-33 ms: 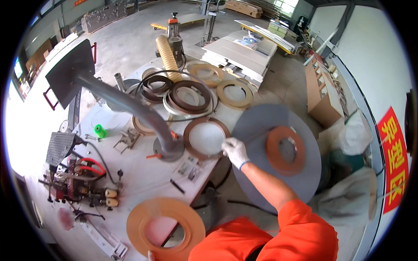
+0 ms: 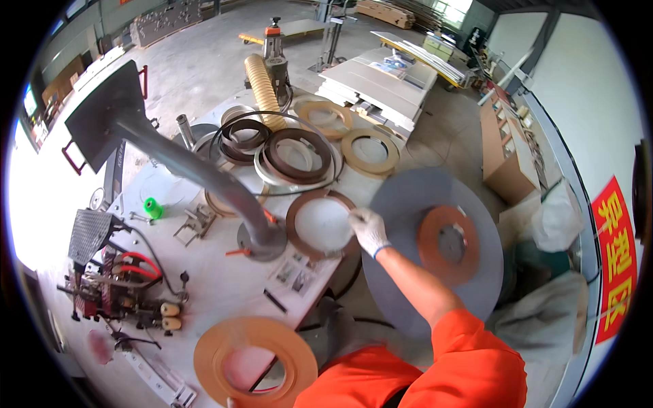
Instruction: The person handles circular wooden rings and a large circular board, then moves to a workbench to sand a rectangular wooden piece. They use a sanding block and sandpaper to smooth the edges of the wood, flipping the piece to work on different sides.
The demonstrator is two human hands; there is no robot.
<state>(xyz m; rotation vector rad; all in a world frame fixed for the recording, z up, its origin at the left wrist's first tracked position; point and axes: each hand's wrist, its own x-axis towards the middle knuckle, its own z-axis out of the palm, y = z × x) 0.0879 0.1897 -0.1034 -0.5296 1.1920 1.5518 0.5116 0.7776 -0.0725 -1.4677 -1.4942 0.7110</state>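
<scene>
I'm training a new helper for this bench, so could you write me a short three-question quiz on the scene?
1. Which hand is at the rim of the brown coil just right of the grey post?
2. True or false: the green spool is on the worktable.
3. Fill in the colour: the orange-brown coil lies on a large round ____ disc.

Key: 1. The right hand, in a white glove. 2. True. 3. Grey.

Tall red rectangular banner (image 2: pixel 615 262) at R has big yellow chars. in vert. column. Dark narrow beam (image 2: pixel 118 171) at L bears small pale letters. White rectangular paper sheet (image 2: pixel 294 273) has illegible print.
</scene>
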